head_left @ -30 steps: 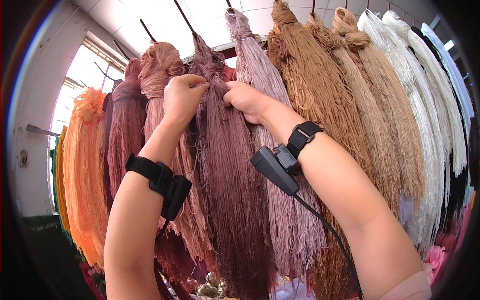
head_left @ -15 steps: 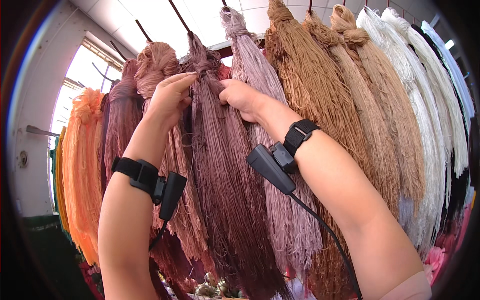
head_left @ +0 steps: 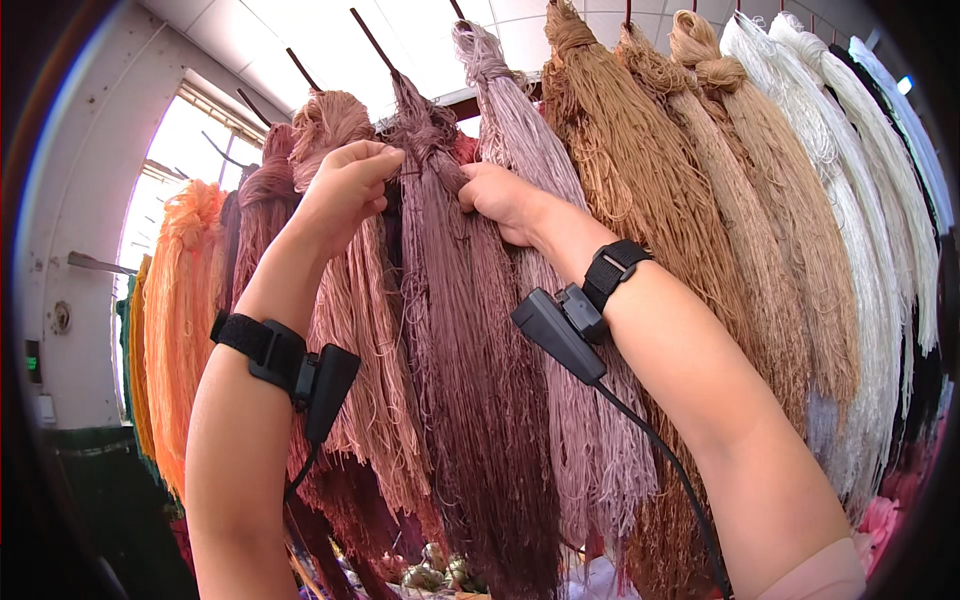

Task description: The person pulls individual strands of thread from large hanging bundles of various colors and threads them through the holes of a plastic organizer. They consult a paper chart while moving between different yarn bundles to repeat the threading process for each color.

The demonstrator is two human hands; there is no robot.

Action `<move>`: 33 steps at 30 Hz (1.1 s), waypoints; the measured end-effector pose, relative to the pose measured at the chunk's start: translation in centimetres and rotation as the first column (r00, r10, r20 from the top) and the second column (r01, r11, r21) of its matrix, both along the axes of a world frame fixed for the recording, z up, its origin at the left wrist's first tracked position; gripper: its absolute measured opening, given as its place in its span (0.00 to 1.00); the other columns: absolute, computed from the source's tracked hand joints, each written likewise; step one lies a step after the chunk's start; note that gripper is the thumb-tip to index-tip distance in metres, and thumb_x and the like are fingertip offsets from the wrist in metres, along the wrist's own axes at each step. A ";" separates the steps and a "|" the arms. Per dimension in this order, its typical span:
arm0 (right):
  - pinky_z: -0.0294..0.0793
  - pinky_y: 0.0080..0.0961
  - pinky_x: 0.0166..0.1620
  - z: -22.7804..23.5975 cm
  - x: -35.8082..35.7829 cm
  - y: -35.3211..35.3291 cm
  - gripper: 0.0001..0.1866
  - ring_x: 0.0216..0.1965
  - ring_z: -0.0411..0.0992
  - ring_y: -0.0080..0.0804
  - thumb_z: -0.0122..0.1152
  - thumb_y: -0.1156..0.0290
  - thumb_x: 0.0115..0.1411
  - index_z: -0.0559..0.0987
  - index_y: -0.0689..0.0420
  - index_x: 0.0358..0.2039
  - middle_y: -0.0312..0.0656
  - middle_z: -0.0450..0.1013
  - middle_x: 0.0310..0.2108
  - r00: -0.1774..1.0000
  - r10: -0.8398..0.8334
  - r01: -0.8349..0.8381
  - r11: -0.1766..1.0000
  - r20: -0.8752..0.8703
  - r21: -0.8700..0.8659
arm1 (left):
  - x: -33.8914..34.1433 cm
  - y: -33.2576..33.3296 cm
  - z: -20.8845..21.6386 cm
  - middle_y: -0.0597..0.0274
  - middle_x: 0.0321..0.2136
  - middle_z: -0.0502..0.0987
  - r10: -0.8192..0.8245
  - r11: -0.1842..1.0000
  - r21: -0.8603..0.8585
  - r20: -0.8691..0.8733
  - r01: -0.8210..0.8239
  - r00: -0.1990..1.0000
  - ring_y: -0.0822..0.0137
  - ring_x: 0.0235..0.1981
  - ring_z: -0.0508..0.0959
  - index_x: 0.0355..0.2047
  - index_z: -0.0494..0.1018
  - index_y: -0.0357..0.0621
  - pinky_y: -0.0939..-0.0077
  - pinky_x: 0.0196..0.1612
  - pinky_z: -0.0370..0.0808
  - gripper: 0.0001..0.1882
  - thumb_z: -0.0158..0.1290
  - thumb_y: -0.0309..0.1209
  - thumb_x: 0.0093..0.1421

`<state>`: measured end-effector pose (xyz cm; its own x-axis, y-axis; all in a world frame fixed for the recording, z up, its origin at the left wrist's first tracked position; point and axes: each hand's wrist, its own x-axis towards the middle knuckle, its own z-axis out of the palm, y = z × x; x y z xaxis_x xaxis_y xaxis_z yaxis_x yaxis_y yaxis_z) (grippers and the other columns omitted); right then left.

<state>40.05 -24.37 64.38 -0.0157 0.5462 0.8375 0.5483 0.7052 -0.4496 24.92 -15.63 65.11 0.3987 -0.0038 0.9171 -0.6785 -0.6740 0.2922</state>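
Observation:
A long hank of dusky plum thread (head_left: 455,330) hangs before me, bound in a thick knot near its top. Just left of that knot my left hand (head_left: 350,185) is closed in a pinch, thumb and forefinger together on what looks like a fine plum strand. My right hand (head_left: 505,203) has its fingers curled shut at the hank's right edge, a little below the knot, on some of its threads. Its fingertips are partly hidden. Both wrists wear a black strap with a small black device, the left device (head_left: 328,393) and the right device (head_left: 560,333).
Dusty pink hanks (head_left: 350,320) and an orange hank (head_left: 180,320) hang on the left. To the right are a pale lilac hank (head_left: 590,430), brown hanks (head_left: 650,200) and white hanks (head_left: 800,130). Metal rods (head_left: 375,42) hold them up. A window (head_left: 165,180) is behind.
The whole view has shifted slightly, so the hanks appear farther right and lower. My left fingertips have drawn a little away from the knot; both hands stay closed.

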 end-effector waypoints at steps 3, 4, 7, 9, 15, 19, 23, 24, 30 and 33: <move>0.65 0.25 0.35 0.1 0.3 0.0 0.17 0.30 0.63 0.31 0.39 0.83 0.41 0.65 0.64 0.35 0.44 0.65 0.29 0.998 -0.059 0.058 0.998 0.015 0.007 | 0.9 0.0 0.2 0.71 0.17 0.66 0.386 0.912 0.071 0.184 -0.404 0.904 0.82 0.16 0.61 0.27 0.69 0.40 0.90 0.20 0.59 0.08 0.52 0.28 0.46; 0.65 0.25 0.35 0.1 0.2 -0.1 0.17 0.30 0.63 0.31 0.39 0.84 0.41 0.65 0.64 0.36 0.44 0.65 0.29 0.996 -0.086 0.086 0.996 0.020 0.014 | 1.1 0.1 0.2 0.69 0.17 0.69 0.542 0.797 0.101 0.313 -0.595 0.780 0.81 0.17 0.63 0.27 0.71 0.37 0.89 0.21 0.61 0.10 0.53 0.27 0.43; 0.65 0.25 0.35 -0.2 0.2 -0.3 0.18 0.31 0.63 0.31 0.39 0.83 0.41 0.64 0.64 0.37 0.44 0.65 0.29 0.996 -0.088 0.087 0.996 0.034 0.023 | 2.3 0.2 0.3 0.65 0.21 0.72 0.520 0.782 0.120 0.414 -0.611 0.747 0.78 0.21 0.67 0.29 0.72 0.35 0.87 0.25 0.63 0.12 0.54 0.27 0.41; 0.65 0.24 0.35 -0.2 0.1 -0.2 0.17 0.30 0.63 0.30 0.39 0.83 0.42 0.64 0.64 0.37 0.43 0.65 0.29 0.998 -0.052 0.051 0.998 0.032 0.023 | 2.8 0.4 0.4 0.63 0.21 0.73 0.504 0.782 0.125 0.448 -0.610 0.738 0.77 0.21 0.68 0.27 0.72 0.35 0.85 0.26 0.65 0.12 0.55 0.28 0.40; 0.66 0.25 0.34 0.0 0.4 0.6 0.17 0.29 0.65 0.31 0.38 0.84 0.41 0.66 0.64 0.35 0.43 0.66 0.28 0.999 -0.032 0.032 0.999 0.034 0.017 | 3.5 0.4 0.7 0.62 0.20 0.73 0.485 0.805 0.106 0.451 -0.584 0.749 0.77 0.21 0.69 0.25 0.73 0.35 0.84 0.26 0.65 0.11 0.54 0.29 0.42; 0.66 0.25 0.34 0.1 0.8 1.0 0.16 0.28 0.65 0.31 0.37 0.84 0.40 0.67 0.64 0.33 0.43 0.67 0.27 1.000 -0.020 0.018 0.998 0.023 0.053 | 3.7 0.1 0.8 0.68 0.19 0.71 0.465 0.836 0.085 0.413 -0.542 0.783 0.80 0.19 0.65 0.26 0.72 0.34 0.87 0.23 0.62 0.10 0.53 0.29 0.46; 0.66 0.24 0.33 -0.1 0.2 0.6 0.16 0.28 0.65 0.30 0.37 0.85 0.40 0.68 0.65 0.32 0.43 0.67 0.26 1.000 -0.022 0.022 0.999 -0.010 0.050 | 2.8 -0.1 0.6 0.73 0.15 0.67 0.477 0.858 0.034 0.318 -0.513 0.819 0.83 0.17 0.61 0.27 0.71 0.38 0.87 0.20 0.58 0.08 0.50 0.30 0.48; 0.66 0.24 0.33 -0.1 0.3 0.5 0.16 0.28 0.65 0.30 0.37 0.85 0.40 0.68 0.65 0.32 0.43 0.67 0.26 1.000 -0.019 0.019 0.998 -0.011 0.052 | 2.8 -0.1 0.6 0.75 0.14 0.64 0.438 0.887 0.015 0.284 -0.461 0.853 0.84 0.16 0.60 0.28 0.70 0.40 0.87 0.20 0.57 0.08 0.49 0.31 0.49; 0.65 0.24 0.33 -0.1 0.4 0.5 0.14 0.27 0.65 0.30 0.37 0.84 0.41 0.68 0.65 0.31 0.43 0.67 0.26 1.000 0.008 -0.009 0.998 0.021 0.063 | 2.9 -0.5 0.0 0.77 0.16 0.59 0.050 0.990 -0.139 0.141 -0.031 0.989 0.82 0.14 0.56 0.29 0.65 0.47 0.86 0.23 0.57 0.05 0.44 0.33 0.53; 0.65 0.25 0.32 0.1 0.3 0.5 0.13 0.27 0.65 0.30 0.38 0.83 0.42 0.69 0.64 0.29 0.42 0.67 0.25 0.998 -0.053 0.050 0.997 0.044 0.065 | 2.2 -0.7 -0.8 0.75 0.18 0.60 -0.162 0.969 -0.160 0.161 0.187 0.974 0.81 0.14 0.57 0.27 0.63 0.48 0.85 0.23 0.58 0.03 0.42 0.32 0.55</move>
<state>40.36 -23.86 64.44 -0.0278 0.4929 0.8696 0.6039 0.7016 -0.3784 27.07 -16.35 64.32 0.2680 0.1021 0.9580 -0.8249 -0.4894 0.2830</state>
